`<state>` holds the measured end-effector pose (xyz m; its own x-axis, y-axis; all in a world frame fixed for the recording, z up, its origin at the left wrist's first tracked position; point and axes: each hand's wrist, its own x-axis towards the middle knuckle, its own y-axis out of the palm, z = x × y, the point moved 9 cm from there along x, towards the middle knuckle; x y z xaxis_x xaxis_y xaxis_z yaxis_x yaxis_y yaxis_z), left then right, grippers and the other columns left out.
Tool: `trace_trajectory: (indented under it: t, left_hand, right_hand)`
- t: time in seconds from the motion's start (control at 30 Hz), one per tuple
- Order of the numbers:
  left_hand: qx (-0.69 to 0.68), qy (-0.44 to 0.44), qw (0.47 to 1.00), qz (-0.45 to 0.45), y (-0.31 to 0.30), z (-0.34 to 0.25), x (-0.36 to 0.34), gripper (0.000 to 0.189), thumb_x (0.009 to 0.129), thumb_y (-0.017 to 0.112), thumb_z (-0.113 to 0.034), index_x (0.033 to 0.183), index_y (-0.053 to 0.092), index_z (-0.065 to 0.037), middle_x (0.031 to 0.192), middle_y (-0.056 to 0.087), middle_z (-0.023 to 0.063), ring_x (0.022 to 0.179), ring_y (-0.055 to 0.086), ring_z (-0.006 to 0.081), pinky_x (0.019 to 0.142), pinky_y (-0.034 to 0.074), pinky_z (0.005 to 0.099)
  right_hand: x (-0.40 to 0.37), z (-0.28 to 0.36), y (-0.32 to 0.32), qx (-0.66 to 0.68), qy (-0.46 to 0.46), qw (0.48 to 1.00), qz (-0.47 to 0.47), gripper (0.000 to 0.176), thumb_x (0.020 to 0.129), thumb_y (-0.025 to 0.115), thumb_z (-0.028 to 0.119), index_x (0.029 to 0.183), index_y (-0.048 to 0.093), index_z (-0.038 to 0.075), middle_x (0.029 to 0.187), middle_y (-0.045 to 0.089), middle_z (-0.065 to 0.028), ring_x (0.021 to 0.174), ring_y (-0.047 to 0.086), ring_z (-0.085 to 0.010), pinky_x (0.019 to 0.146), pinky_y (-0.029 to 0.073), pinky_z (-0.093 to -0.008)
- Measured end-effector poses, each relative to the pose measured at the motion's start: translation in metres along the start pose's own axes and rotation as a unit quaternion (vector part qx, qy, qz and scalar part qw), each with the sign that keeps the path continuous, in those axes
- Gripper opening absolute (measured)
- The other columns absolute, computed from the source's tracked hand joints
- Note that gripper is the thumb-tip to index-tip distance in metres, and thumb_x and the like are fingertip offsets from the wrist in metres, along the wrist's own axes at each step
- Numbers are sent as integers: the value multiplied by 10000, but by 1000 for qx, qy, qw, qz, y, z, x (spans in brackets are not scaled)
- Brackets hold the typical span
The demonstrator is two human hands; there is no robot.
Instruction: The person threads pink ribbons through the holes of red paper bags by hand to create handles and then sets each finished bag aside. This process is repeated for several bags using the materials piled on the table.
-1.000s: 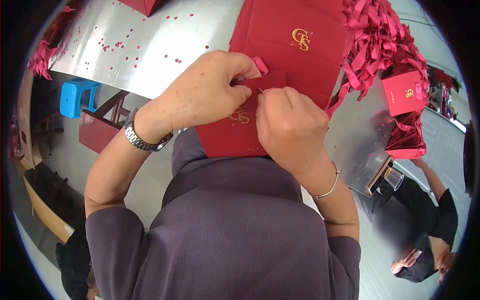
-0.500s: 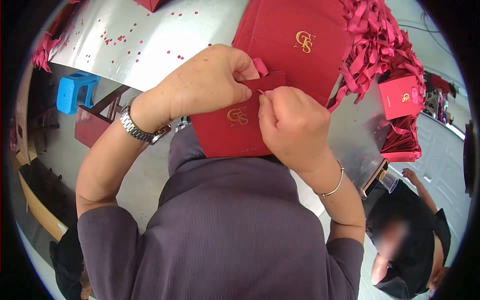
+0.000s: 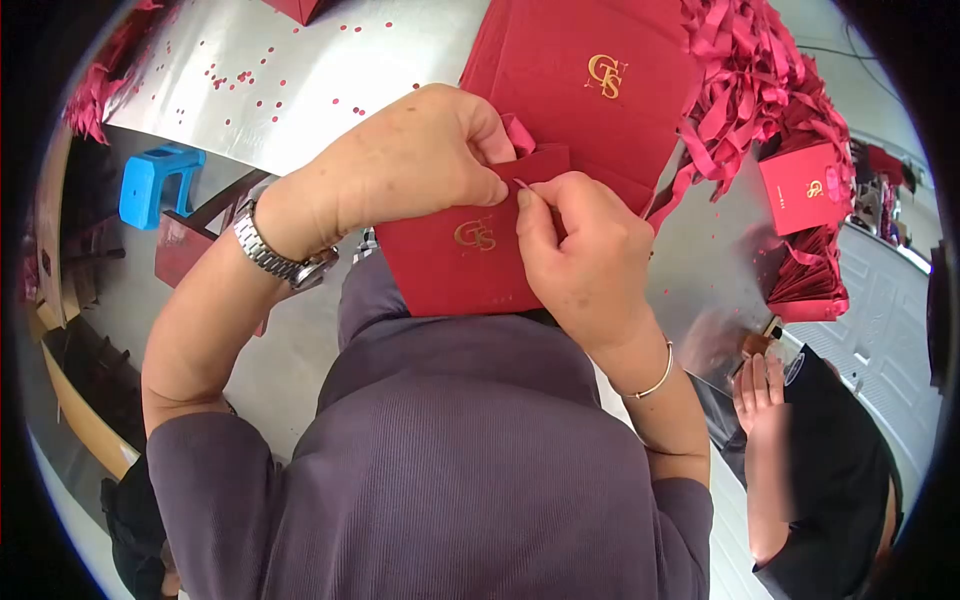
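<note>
A small red paper gift bag [image 3: 440, 275] with gold lettering hangs upright against my lap at the table's edge. My left hand [image 3: 440, 150] is closed at its top edge, thumb on the front and fingers tucked behind. Pink-red ribbon [image 3: 518, 135] loops up beside those fingers. The thin tip of a ribbon [image 3: 521, 184] shows at the front of the bag near the rim, and my right hand [image 3: 588, 245] pinches it between thumb and forefinger. Behind both hands lies a stack of larger-looking flat red bags [image 3: 560, 95] with the same gold letters.
A heap of loose red ribbons [image 3: 745, 95] lies right of the stack. Beyond it are a finished-looking red bag [image 3: 800, 190] and a pile of folded bags [image 3: 808, 280]. Small red dots litter the metal table [image 3: 330, 60]. A blue stool [image 3: 150, 190] stands left; a co-worker's hand [image 3: 760, 385] is at right.
My right hand has shifted very slightly down and left, still pinching the ribbon tip. The co-worker at right has reached an arm up toward the table by the plastic cup.
</note>
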<state>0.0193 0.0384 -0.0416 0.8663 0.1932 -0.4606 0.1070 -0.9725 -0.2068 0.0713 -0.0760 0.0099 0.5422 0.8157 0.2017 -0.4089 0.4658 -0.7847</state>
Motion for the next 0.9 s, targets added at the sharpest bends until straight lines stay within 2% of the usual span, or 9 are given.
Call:
trace_trajectory:
  t: [0.13,0.27,0.33,0.37,0.47,0.53,0.63,0.73,0.9]
  left_hand:
    - [59,47,997,-28,5,-13,-5,130,785,671,13,909,636,34,802,673,57,744,622,100,681,508,249]
    - [93,127,985,-72,10,-28,-11,146,779,650,21,918,620,54,787,684,117,725,656,149,653,521,278]
    - [107,146,980,-85,13,-29,-13,147,782,642,23,924,618,54,783,687,121,723,663,164,655,524,285]
    - [120,165,974,-99,13,-33,-15,148,785,635,26,930,616,53,779,689,126,721,671,179,657,528,292]
    - [164,217,956,-107,21,-48,-23,163,782,621,43,945,614,50,792,695,126,717,675,196,657,531,295]
    - [156,206,962,-88,20,-49,-24,170,835,595,24,1001,624,44,850,700,104,787,663,163,711,523,282]
    - [59,67,996,8,15,-29,-10,193,945,546,-75,1065,643,40,930,678,24,906,590,76,818,479,236]
    - [-33,1,996,89,16,-23,0,189,933,563,-77,1030,671,44,930,678,18,869,589,65,799,476,216]
    - [10,-3,984,180,26,-30,7,164,921,576,-56,1006,682,37,852,683,-3,788,600,72,737,495,233]
  right_hand:
    - [-5,23,-2,-161,-103,982,-1,196,803,646,94,670,510,50,645,589,-120,547,598,-281,485,474,-393]
    - [-3,23,-1,-203,-104,973,22,212,811,623,100,657,490,42,626,578,-133,542,596,-295,485,469,-427]
    - [4,3,-5,-44,-7,999,30,168,808,613,86,681,538,7,631,593,-166,562,613,-320,511,479,-440]
    - [4,-13,-3,78,97,990,61,135,809,603,76,719,589,-24,658,617,-193,593,627,-346,545,491,-436]
    - [-1,-33,4,201,202,955,82,120,806,604,67,745,623,-34,691,642,-195,622,634,-362,575,503,-412]
    - [-3,-24,-5,151,117,981,36,136,811,636,93,732,592,-8,669,620,-167,607,617,-351,560,491,-415]
    - [-8,7,-19,-57,-76,995,-7,224,816,687,157,722,510,56,653,562,-108,580,596,-289,503,457,-413]
    - [-8,13,-23,-66,-77,995,-6,220,805,697,160,715,523,60,647,574,-96,576,600,-280,500,461,-399]
    - [-9,4,-27,-25,-14,999,34,234,794,717,183,708,535,64,639,584,-93,572,605,-283,495,462,-395]
